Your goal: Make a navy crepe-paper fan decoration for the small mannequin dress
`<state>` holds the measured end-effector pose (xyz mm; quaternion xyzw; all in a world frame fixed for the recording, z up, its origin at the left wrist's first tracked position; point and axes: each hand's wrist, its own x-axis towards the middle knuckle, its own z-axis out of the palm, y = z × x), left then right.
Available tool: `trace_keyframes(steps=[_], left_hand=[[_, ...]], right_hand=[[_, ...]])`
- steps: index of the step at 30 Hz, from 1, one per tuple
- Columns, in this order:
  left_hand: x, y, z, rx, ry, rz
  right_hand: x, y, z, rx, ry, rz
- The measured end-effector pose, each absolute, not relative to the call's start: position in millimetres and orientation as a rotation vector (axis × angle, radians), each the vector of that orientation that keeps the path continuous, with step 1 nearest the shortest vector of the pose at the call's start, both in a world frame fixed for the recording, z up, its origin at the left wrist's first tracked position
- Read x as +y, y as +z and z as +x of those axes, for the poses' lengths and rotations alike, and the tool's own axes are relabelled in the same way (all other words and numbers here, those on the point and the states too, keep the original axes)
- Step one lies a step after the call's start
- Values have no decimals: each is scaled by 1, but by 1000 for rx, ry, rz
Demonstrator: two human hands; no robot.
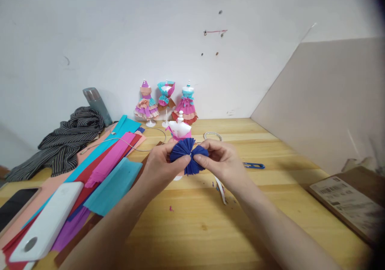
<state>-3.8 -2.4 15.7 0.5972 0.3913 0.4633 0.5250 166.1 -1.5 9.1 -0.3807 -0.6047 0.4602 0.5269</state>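
In the head view, the left hand point(162, 158) and right hand point(221, 158) each have the grip pinching a pleated blue rosette point(194, 167) above the desk point(180, 238), partly hiding a small mannequin point(179, 129). Crepe paper point(114, 186) lies leftward, a flask point(98, 105) behind.

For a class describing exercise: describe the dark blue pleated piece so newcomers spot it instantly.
On the wooden table, find the nearest dress form. In front of it, the left hand and right hand hold the dark blue pleated piece. Unlike the coloured sheets at left, it fans out from a pinched middle.
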Motion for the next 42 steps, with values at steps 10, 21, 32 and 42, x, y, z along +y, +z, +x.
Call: trace_keyframes(steps=[10,21,32,42], left_hand=[[0,9,-3,847,1096,1288],[-3,14,0,919,1055,1367],[1,3,1,758,1136,1230],[-2,3,2,807,1219,1276]], right_hand=[[-4,8,164,-1409,1078,-852],[-4,9,161,-1551,974,-883],[3,-1,159,-1294,993,-851],[-1,-1,159,-1339,1030,-834]])
